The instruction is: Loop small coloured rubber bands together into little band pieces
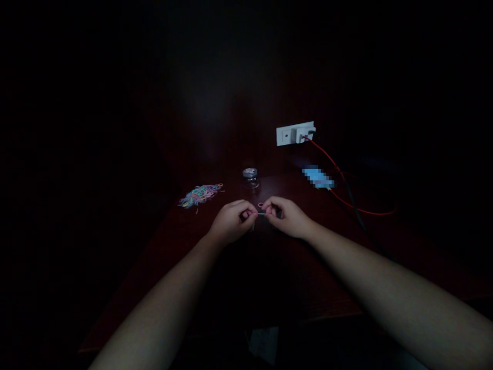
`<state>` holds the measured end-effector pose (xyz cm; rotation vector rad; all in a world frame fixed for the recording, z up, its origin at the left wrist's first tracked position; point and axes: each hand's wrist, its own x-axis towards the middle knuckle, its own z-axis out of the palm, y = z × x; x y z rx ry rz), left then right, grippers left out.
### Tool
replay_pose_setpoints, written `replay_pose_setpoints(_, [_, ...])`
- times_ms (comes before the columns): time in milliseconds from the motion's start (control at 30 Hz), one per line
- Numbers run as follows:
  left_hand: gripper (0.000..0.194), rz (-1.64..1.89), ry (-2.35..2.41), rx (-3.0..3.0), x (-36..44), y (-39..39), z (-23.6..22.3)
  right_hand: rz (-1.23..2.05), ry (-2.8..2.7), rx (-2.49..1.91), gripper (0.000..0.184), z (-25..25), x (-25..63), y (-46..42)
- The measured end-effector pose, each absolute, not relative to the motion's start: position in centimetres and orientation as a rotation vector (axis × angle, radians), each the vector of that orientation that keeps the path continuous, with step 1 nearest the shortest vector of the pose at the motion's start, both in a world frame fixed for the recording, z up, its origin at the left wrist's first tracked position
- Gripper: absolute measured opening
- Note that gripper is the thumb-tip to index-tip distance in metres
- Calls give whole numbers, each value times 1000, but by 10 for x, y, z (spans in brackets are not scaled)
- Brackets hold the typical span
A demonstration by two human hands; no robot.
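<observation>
My left hand and my right hand face each other above the table, both closed in a pinch. A thin, pale elastic band runs taut between their fingertips. Just beyond it, by my right fingers, shows a small pink elastic band. To the left of my left hand lies a loose pile of small colourful elastic bands. A small clear jar with a patterned lid stands behind my hands.
On the dark red table, a phone-like object with a blurred blue screen lies at the right. A red cable and a dark cable run from the white wall socket past my right arm. The surroundings are very dark.
</observation>
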<state>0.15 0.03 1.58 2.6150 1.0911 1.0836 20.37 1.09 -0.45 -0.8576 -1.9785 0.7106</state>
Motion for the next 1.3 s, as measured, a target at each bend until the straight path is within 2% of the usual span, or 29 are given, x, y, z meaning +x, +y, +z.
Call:
replay_pose_setpoints(67, [7,1088,1075,2618,2,0,16,690,-1999,-826,16,-4,203,10])
replay_pose_setpoints(767, [7,1118,1095,2606,0,1,15,567,-1979,-807,4,-2,206,11])
replay_pose_setpoints(1300, [7,1080,1075,2628,1,1,14,533,-1974,-807,3,-1,206,11])
